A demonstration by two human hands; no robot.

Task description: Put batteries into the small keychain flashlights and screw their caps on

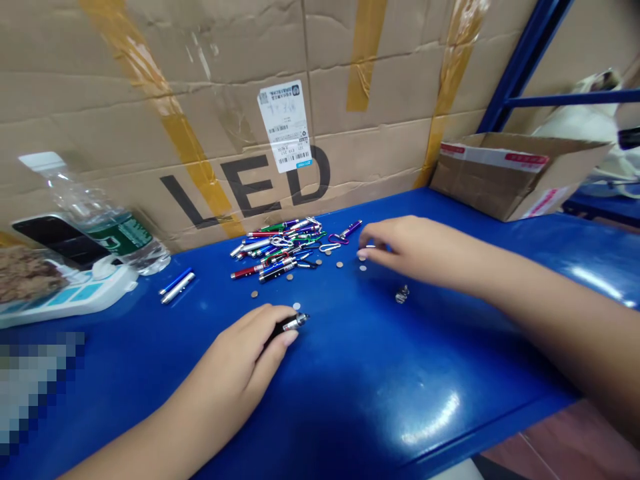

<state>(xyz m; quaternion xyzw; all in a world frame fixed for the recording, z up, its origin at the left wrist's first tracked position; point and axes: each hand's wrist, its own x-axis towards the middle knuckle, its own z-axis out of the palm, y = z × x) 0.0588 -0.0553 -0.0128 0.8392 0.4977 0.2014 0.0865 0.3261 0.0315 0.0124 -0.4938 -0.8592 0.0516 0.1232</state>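
My left hand [250, 353] is closed around a small black and silver penlight [294, 323], its silver end poking out past thumb and fingers. My right hand [400, 243] reaches over the table with thumb and fingers curled in a pinch at a small button cell [362, 258], partly covered by the fingertips. Another button cell [363, 268] lies just below it, and several more are scattered between the hands. To the left of my right hand is a pile of colourful penlights [280, 243] with carabiner clips. Small metal springs [401, 294] lie on the table below my right hand.
Two penlights [177, 288] lie apart at the left, near a white power strip [95, 293], a phone [60, 237] and a water bottle [115, 227]. A large carton [225, 80] walls off the back. An open cardboard box [485, 177] stands at the back right.
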